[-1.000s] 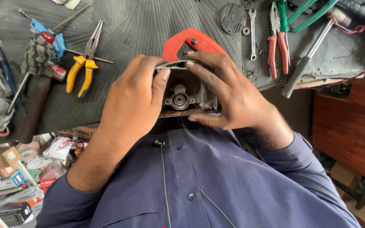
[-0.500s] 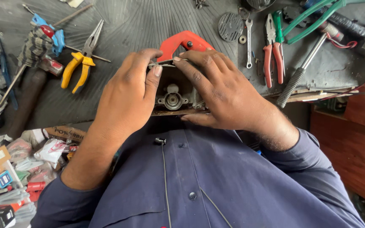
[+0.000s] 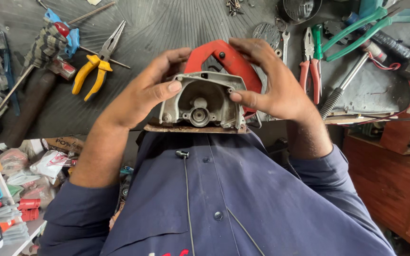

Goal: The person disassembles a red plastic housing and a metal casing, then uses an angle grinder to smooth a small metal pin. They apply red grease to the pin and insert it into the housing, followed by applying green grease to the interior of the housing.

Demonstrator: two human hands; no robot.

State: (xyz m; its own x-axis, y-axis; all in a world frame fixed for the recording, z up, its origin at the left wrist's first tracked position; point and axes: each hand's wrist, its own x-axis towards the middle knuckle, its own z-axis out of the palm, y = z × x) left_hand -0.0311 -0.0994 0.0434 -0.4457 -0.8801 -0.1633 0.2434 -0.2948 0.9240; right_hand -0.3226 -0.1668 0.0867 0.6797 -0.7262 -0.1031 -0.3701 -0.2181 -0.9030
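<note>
Both hands are clasping a power-tool body at the bench edge: the left hand point(image 3: 143, 92) is curling narrowly around the grey gear housing point(image 3: 202, 102), its thumb pressing the rim, while the right hand point(image 3: 274, 85) is wrapping over the red handle point(image 3: 224, 57), its thumb resting on the housing's opposite rim. The central bearing seat point(image 3: 199, 115) is sitting open between the two thumbs. Doing this well probably means keeping even thumb pressure and the housing level. Yellow pliers point(image 3: 96, 66) are lying well beyond the left fingers.
</note>
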